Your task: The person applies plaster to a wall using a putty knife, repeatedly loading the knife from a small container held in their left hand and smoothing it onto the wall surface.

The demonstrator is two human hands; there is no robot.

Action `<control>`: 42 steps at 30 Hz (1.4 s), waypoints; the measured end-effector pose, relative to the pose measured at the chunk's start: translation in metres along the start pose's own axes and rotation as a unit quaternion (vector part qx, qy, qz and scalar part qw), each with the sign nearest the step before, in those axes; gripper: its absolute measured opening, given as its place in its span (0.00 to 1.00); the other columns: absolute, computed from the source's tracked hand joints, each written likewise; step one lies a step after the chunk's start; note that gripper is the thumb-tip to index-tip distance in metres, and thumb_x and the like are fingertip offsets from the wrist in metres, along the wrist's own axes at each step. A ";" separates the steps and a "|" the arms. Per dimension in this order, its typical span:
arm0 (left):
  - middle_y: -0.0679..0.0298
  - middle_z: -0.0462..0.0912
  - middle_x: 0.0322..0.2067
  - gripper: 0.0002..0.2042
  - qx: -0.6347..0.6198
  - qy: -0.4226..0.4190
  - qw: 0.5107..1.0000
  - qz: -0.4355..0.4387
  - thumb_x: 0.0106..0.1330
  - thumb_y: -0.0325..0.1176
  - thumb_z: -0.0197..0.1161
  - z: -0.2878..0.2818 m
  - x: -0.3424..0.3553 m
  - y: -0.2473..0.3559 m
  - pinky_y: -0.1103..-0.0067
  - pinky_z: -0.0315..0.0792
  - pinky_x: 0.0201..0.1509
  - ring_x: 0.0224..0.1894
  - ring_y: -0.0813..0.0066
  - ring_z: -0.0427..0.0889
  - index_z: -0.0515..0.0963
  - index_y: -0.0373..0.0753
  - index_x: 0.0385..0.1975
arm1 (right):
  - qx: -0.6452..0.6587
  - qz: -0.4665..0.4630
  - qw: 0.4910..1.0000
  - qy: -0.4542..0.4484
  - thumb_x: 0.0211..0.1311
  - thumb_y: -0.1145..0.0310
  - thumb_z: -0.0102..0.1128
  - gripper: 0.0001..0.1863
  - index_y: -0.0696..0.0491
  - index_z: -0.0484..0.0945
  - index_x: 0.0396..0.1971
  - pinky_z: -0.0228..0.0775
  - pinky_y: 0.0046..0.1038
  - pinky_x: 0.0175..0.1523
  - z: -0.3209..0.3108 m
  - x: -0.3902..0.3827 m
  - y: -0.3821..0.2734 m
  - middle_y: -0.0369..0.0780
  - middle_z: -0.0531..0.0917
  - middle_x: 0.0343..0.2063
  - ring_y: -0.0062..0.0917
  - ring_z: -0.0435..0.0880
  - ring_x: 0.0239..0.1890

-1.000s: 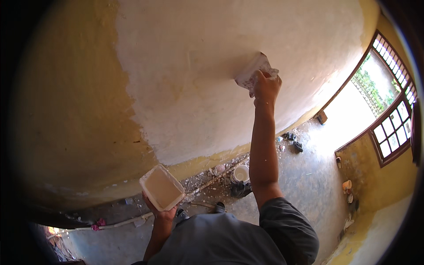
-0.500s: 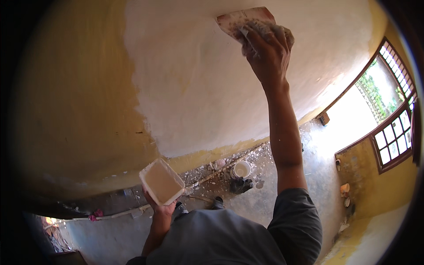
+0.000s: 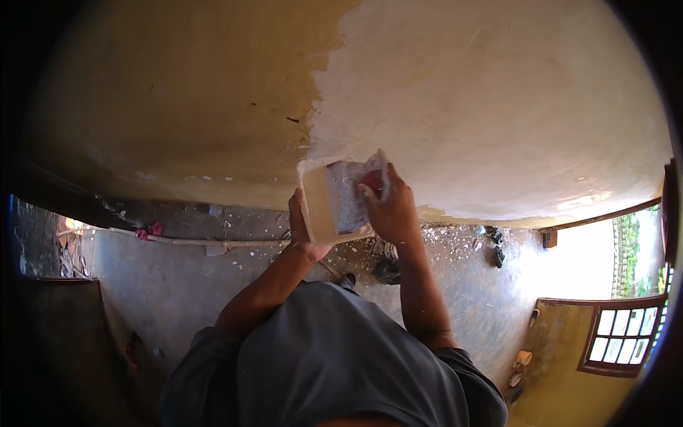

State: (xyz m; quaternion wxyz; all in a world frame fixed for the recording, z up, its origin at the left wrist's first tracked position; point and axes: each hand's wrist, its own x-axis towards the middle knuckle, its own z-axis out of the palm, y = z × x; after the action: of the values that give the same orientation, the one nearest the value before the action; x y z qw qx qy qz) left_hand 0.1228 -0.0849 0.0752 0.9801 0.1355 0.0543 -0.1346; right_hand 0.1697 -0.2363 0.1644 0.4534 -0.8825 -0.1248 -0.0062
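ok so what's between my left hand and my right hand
In the head view, the tub and the coated scraper lie between your left hand and right hand.

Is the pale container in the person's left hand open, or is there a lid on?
Open: no lid covers the container, and its beige inside shows beside the scraper in the right hand.

The wall [image 3: 491,99] stood before you. The tub [image 3: 313,213] sat in your left grip [image 3: 309,248]; the scraper [image 3: 347,199], in your right grip [image 3: 395,213], was over the tub's right part. A pole [image 3: 192,243] lay on the floor [image 3: 163,285] leftward, a window [image 3: 620,336] to your right.
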 end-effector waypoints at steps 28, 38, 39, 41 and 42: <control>0.59 0.73 0.62 0.40 0.029 0.079 0.996 -0.001 0.63 0.70 0.50 -0.007 0.013 -0.008 0.48 0.68 0.66 0.64 0.54 0.74 0.65 0.48 0.68 | -0.049 -0.047 0.992 0.103 0.60 0.71 0.64 0.18 0.61 0.76 0.49 0.77 0.40 0.47 -0.007 -0.004 0.023 0.52 0.87 0.37 0.48 0.86 0.41; 0.59 0.75 0.61 0.40 0.033 0.080 0.996 -0.002 0.61 0.69 0.53 -0.004 0.020 -0.017 0.53 0.71 0.65 0.62 0.57 0.75 0.67 0.47 0.67 | -0.128 -0.003 0.988 0.088 0.62 0.73 0.56 0.12 0.53 0.77 0.46 0.76 0.48 0.42 0.021 -0.008 0.009 0.52 0.85 0.34 0.54 0.84 0.37; 0.59 0.76 0.60 0.40 0.028 0.092 0.995 0.003 0.61 0.69 0.54 -0.005 0.021 -0.017 0.55 0.71 0.65 0.62 0.58 0.76 0.67 0.47 0.67 | -0.117 -0.006 0.990 0.081 0.62 0.73 0.56 0.12 0.53 0.77 0.45 0.76 0.48 0.42 0.024 -0.010 0.006 0.53 0.85 0.34 0.54 0.84 0.37; 0.59 0.75 0.61 0.39 0.036 0.104 0.994 0.002 0.63 0.68 0.51 -0.002 0.021 -0.017 0.57 0.70 0.66 0.63 0.58 0.75 0.67 0.47 0.67 | -0.121 -0.010 0.990 0.076 0.62 0.72 0.57 0.12 0.54 0.77 0.46 0.77 0.46 0.42 0.034 -0.014 0.006 0.53 0.85 0.36 0.54 0.84 0.38; 0.59 0.74 0.61 0.38 0.045 0.115 0.992 0.001 0.65 0.68 0.49 0.000 0.021 -0.017 0.59 0.68 0.68 0.63 0.59 0.74 0.67 0.47 0.67 | -0.089 -0.035 0.993 0.072 0.63 0.72 0.58 0.13 0.54 0.78 0.47 0.77 0.45 0.42 0.038 -0.015 0.003 0.53 0.85 0.36 0.54 0.84 0.39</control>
State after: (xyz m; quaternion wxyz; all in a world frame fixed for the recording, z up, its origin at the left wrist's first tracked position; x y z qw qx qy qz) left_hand 0.1380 -0.1058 0.0683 0.9605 0.1939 0.1601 -0.1192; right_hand 0.1516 -0.2103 0.1378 0.3806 -0.9115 -0.1218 -0.0970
